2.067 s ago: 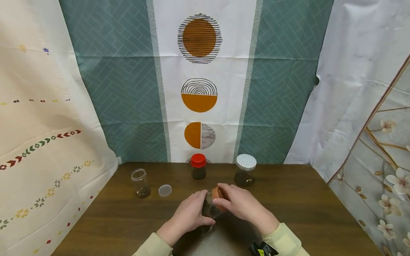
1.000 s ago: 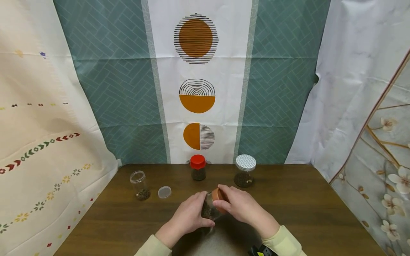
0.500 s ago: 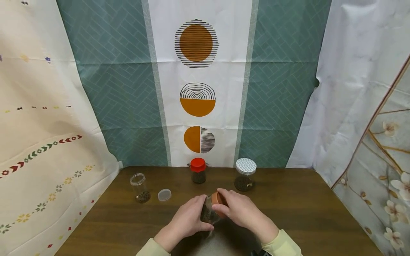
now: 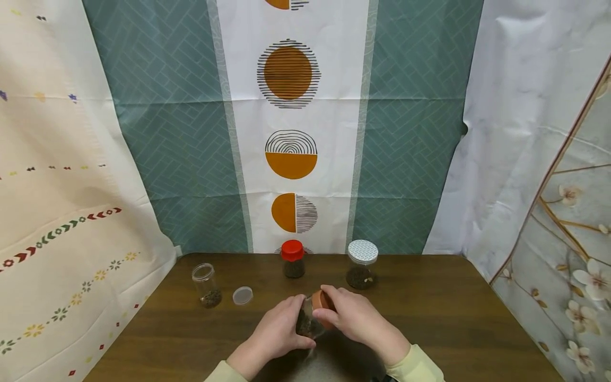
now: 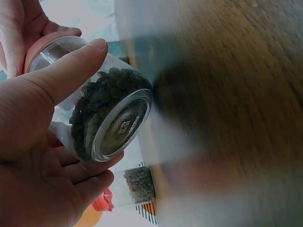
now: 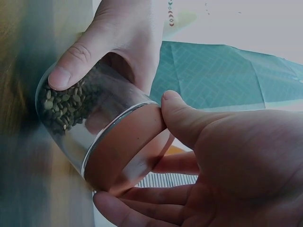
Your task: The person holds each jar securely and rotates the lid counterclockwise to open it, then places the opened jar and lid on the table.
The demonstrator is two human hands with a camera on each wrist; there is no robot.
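In the head view a clear jar [image 4: 305,324] of small dark seeds or beans leans over, low above the table's near part. My left hand [image 4: 278,330] grips its body, with the thumb along one side and the fingers round the other, as the left wrist view shows. An orange-brown lid [image 6: 125,144] sits on the jar's mouth. My right hand [image 4: 355,321] holds this lid by its rim between thumb and fingers. The jar's base [image 5: 124,125] faces the table; whether it touches the wood cannot be told.
At the left stands an uncapped clear jar [image 4: 207,286] with a few seeds; a clear lid [image 4: 242,295] lies beside it. Behind my hands stand a red-lidded jar [image 4: 293,260] and a wider white-lidded jar [image 4: 362,265]. Cloth [image 4: 401,132] hangs behind the wooden table [image 4: 439,307].
The head view has tipped up a little, so everything sits lower in it. Both hands keep their hold on the jar and lid, with no clear change in their pose.
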